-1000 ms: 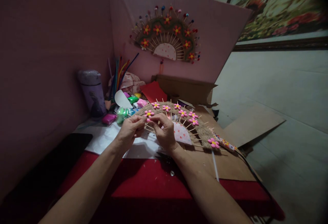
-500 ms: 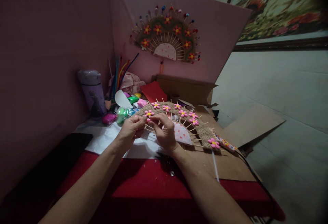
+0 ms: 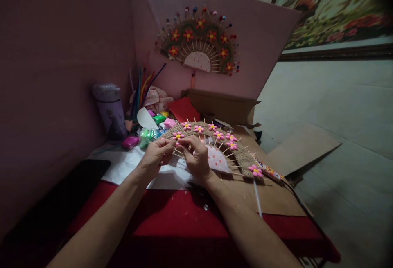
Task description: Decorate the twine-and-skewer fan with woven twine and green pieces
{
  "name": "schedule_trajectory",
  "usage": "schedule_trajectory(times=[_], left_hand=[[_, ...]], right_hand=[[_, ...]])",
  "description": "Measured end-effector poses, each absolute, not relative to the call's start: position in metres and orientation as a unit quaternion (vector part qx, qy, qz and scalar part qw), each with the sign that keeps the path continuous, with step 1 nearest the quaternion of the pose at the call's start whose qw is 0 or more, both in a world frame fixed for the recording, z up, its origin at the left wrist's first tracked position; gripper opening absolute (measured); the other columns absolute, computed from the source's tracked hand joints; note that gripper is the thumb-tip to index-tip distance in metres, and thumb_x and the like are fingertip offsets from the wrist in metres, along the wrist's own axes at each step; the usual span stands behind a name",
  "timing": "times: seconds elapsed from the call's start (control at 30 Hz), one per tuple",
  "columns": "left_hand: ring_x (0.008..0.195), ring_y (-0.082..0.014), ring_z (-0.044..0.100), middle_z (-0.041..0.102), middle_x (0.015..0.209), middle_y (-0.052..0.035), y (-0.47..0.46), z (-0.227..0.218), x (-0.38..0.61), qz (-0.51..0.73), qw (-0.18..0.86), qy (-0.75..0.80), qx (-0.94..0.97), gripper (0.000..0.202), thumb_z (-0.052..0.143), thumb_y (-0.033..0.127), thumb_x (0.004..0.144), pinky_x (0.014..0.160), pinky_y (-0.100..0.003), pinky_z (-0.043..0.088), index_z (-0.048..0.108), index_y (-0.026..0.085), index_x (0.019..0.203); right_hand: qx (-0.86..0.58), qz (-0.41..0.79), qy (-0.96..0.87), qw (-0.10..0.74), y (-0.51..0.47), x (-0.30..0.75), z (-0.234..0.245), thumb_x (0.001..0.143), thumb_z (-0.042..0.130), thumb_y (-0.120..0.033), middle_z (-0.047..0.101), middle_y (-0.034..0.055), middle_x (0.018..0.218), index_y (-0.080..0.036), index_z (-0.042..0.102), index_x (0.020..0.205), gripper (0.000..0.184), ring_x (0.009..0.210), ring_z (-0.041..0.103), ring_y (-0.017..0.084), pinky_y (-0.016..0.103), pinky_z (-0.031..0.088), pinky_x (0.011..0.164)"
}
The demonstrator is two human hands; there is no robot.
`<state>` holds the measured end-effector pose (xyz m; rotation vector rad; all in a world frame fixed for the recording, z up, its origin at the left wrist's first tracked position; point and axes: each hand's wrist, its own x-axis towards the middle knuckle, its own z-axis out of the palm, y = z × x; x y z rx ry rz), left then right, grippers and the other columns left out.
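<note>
My left hand [image 3: 158, 154] and my right hand [image 3: 195, 157] meet at the fingertips, both closed in a pinch. A bit of pink shows between them, too small and covered to name. Just behind lies a half-round fan [image 3: 245, 162] of twine wound over thin wooden sticks. Pink clay flowers with yellow centres dot it, such as one flower [image 3: 178, 136] right above my fingers and another flower [image 3: 255, 171] at the right end. A half-circle of pale spotted cloth [image 3: 217, 159] forms the fan's inner part, partly hidden by my right hand.
Left of the fan are bagged coloured clay packets [image 3: 144, 137] and a purple bottle [image 3: 111, 114]. Cardboard [image 3: 282, 202] and white paper [image 3: 123, 165] lie over the red tablecloth [image 3: 172, 215]. A glue gun [image 3: 270, 172] with a black cord rests at right. A finished fan [image 3: 199, 41] hangs behind.
The fingers of both hands have shifted very slightly while staying pinched together. The fan and the things around it lie as before.
</note>
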<state>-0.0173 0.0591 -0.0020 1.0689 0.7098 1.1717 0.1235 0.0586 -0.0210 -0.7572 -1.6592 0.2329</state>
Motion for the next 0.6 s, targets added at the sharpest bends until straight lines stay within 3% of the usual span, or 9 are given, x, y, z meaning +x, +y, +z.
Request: schedule_trajectory(times=[0.23,0.37,0.5,0.6], left_hand=[[0.035,-0.0021,0.024,0.034,0.042,0.0085,0.061,-0.001,-0.02,0.534,0.617,0.334,0.473,0.036,0.08,0.041,0.057,0.036,-0.018,0.011,0.057,0.013,0.06],[0.038,-0.0042,0.031,0.047,0.045,0.0045,0.07,-0.001,-0.031,0.632,0.485,0.398,0.455,0.028,0.08,0.034,0.054,0.038,-0.019,0.018,0.066,0.012,0.063],[0.05,-0.0101,0.048,0.06,0.054,0.0011,0.083,-0.006,-0.049,0.681,0.31,0.478,0.459,0.014,0.078,0.024,0.056,0.048,-0.021,0.031,0.07,0.015,0.064],[0.053,-0.0131,0.051,0.059,0.051,0.0015,0.088,-0.011,-0.059,0.635,0.317,0.514,0.481,0.008,0.075,0.023,0.058,0.048,-0.022,0.029,0.07,0.019,0.064]], right_hand=[[-0.334,0.095,-0.716,0.605,0.059,0.124,-0.021,0.083,0.06,-0.02,0.065,0.0033,0.086,-0.021,0.065,0.087,0.006,0.077,0.059,0.016,0.029,0.047,0.068],[-0.371,0.075,-0.717,0.585,0.06,0.125,-0.022,0.083,0.061,-0.02,0.064,0.003,0.086,-0.021,0.064,0.092,0.009,0.073,0.057,0.015,0.028,0.046,0.068],[-0.41,0.025,-0.759,0.505,0.06,0.125,-0.025,0.082,0.063,-0.023,0.062,0.0029,0.085,-0.021,0.063,0.08,0.003,0.079,0.058,0.017,0.029,0.044,0.069],[-0.426,-0.026,-0.799,0.424,0.058,0.123,-0.026,0.078,0.07,-0.033,0.061,0.0044,0.086,-0.021,0.061,0.077,0.015,0.083,0.056,0.019,0.03,0.042,0.068]])
